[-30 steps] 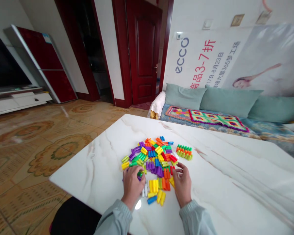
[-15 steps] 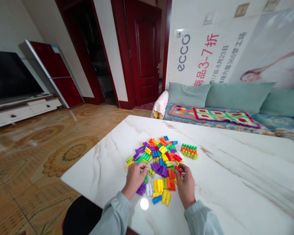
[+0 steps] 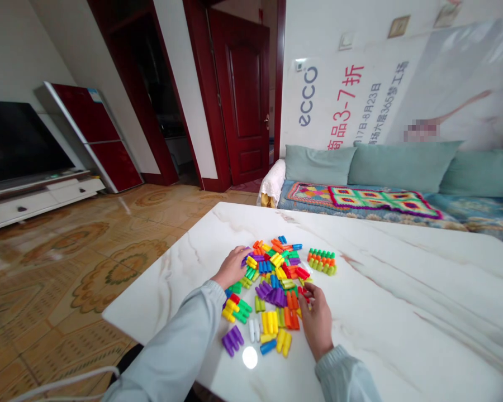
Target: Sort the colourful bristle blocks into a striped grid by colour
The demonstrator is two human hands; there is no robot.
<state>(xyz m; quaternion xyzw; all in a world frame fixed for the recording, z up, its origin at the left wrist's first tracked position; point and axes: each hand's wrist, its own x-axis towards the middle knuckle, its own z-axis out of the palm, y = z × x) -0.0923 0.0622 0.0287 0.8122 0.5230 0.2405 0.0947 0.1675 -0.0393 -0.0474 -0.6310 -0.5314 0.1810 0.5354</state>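
Observation:
A heap of small colourful plastic peg blocks [image 3: 272, 273] lies on a white marble table [image 3: 402, 324]. My left hand [image 3: 233, 267] reaches to the heap's far left edge, its fingers curled over purple and green pieces there. My right hand [image 3: 316, 318] rests at the heap's near right side, fingers bent and touching red and orange pieces; what it holds, if anything, is hidden. A joined cluster of green, orange and lime pegs [image 3: 322, 261] sits apart to the right. Purple pegs [image 3: 232, 340] lie near the front edge.
The table's left edge [image 3: 159, 279] drops to a patterned tiled floor [image 3: 67, 262]. A sofa with teal cushions [image 3: 381, 190] stands behind the table. A dark red door [image 3: 243, 100], a television [image 3: 17, 145] and a white cabinet [image 3: 33, 198] are farther off.
My left hand has moved away from the near side of the heap and stretched forward to its far left edge. The right hand has hardly shifted.

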